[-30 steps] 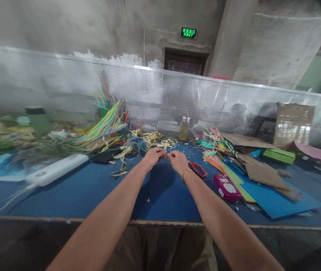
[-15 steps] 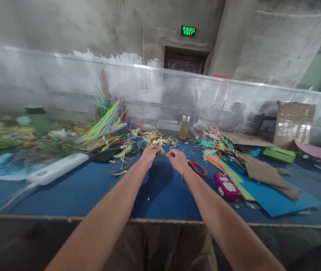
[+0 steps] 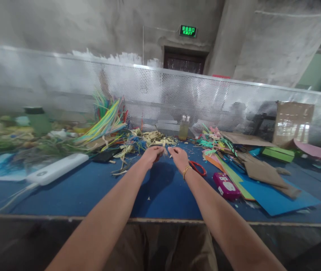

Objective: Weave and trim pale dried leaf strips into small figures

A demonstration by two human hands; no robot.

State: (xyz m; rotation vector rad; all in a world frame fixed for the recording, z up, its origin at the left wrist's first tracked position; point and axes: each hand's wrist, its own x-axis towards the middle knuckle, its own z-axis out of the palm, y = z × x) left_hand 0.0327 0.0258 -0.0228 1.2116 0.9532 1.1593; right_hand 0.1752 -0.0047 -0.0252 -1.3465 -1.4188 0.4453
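Centrally, the blue table [image 3: 163,205] ran beneath the left hand [image 3: 151,156] and right hand [image 3: 179,157], slightly apart, with a red loop [image 3: 205,173] near the latter. A small pale piece [image 3: 165,151], blurred, was pinched at the left fingertips, between the hands; whether the right grasped anything could not be told.

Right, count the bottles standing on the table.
2: the dark-lidded green bottle at far left, and the silver-capped yellowish bottle just beyond the right hand. Others may be hidden.

One head-worn camera faces forward and down across the table [image 3: 166,201].
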